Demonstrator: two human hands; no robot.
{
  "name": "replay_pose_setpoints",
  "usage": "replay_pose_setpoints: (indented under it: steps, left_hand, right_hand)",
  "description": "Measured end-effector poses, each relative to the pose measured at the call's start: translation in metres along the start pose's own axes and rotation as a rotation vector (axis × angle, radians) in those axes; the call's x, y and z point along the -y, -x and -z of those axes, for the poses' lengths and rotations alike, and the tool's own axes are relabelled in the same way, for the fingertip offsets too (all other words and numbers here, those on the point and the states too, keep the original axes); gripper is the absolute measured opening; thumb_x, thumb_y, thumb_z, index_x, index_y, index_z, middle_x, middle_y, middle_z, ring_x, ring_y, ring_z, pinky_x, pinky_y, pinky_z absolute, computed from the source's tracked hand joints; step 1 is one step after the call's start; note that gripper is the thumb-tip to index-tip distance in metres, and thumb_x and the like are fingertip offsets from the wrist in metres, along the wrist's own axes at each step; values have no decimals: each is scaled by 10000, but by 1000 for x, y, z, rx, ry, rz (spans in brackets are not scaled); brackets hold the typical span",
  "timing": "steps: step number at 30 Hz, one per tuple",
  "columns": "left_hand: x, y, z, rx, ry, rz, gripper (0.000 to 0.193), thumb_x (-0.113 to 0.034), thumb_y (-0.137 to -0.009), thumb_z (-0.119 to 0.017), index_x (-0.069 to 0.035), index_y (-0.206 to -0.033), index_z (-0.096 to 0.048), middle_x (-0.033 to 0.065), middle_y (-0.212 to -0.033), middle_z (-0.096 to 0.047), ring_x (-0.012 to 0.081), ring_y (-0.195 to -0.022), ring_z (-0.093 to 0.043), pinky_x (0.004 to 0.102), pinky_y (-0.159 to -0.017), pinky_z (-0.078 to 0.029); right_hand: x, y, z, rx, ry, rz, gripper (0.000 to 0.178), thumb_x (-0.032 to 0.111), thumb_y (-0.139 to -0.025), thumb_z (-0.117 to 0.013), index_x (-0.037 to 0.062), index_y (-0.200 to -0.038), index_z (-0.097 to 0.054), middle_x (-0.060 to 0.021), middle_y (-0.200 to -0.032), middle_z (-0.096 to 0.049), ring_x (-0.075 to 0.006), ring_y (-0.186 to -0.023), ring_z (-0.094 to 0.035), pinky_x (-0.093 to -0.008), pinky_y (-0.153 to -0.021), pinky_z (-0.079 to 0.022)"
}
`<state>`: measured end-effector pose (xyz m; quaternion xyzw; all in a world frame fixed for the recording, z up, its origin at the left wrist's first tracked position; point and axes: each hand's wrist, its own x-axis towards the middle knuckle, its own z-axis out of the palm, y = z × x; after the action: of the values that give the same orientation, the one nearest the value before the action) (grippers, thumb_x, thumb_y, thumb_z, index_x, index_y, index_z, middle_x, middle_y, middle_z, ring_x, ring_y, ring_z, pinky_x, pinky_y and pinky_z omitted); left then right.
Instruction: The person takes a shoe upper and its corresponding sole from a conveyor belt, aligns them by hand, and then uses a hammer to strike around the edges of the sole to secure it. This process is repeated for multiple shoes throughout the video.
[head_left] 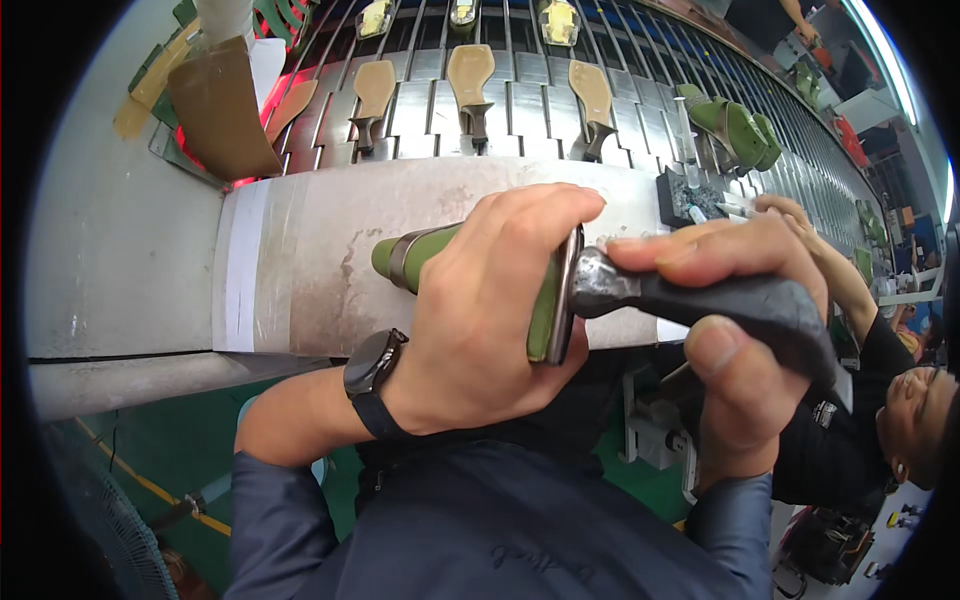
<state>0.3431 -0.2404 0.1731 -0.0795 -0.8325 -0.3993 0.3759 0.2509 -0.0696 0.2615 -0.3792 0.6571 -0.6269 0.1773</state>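
Observation:
My left hand point(495, 290), with a black watch on its wrist, is wrapped round a green shoe last point(415, 255) carrying a brown strap near its narrow end. A dark, thin sole edge point(567, 300) runs along the last's right side. In my right hand point(745, 270) is a shoemaker's hammer point(735, 300). Its rounded metal face meets the sole edge, and a flat tip shows at the other end. Both are held above the pale worktop point(330, 260). My left palm hides much of the last.
Beyond the worktop runs a slatted metal conveyor point(520, 120) with several tan heeled soles point(470, 75) and green lasts point(735, 130). A dark box point(690, 195) with syringes stands at the worktop's right. A brown panel point(222, 110) rises far left. Another person point(860, 420) works at right.

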Motion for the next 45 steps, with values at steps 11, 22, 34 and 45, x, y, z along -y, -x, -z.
replay_pose_setpoints:
  steps: [11,22,34,45]
  left_hand:
    - [12,97,-10,-222,-129,-307,709,-252,-965,-721,73,-1487,-368,316,-1337,-614,436,-1202,-659,617,-1064,-480]
    - [67,178,-25,-161,-579,-100,511,-172,-1006,-607,-20,-1458,-422,300,-1489,-520,463,-1385,-529,667,-1201,-277]
    - [74,182,-38,-240,-620,-78,464,-276,-1031,-627,-83,-1411,-445,223,-1444,-574,393,-1332,-586,679,-1195,-303]
    - [65,180,-34,-259,-562,-3,359,-205,-1061,-556,-122,-1401,-477,170,-1425,-608,335,-1311,-617,664,-1200,-313]
  right_hand:
    - [-37,37,-18,373,-219,-18,371,185,-904,-729,-68,-1148,-609,-295,-1174,-704,-371,-1153,-691,-483,-1055,-520]
    - [-175,108,-67,-156,-617,-509,303,96,-946,-615,-92,-1183,-621,-277,-1201,-705,-301,-1070,-714,-400,-888,-620]
    - [-155,33,-35,313,-334,-121,301,45,-886,-707,-73,-1152,-631,-273,-1193,-711,-319,-1151,-697,-415,-1031,-541]
    - [-115,-2,-47,713,210,358,300,81,-714,-789,-79,-955,-706,-255,-928,-745,-381,-829,-760,-426,-740,-633]
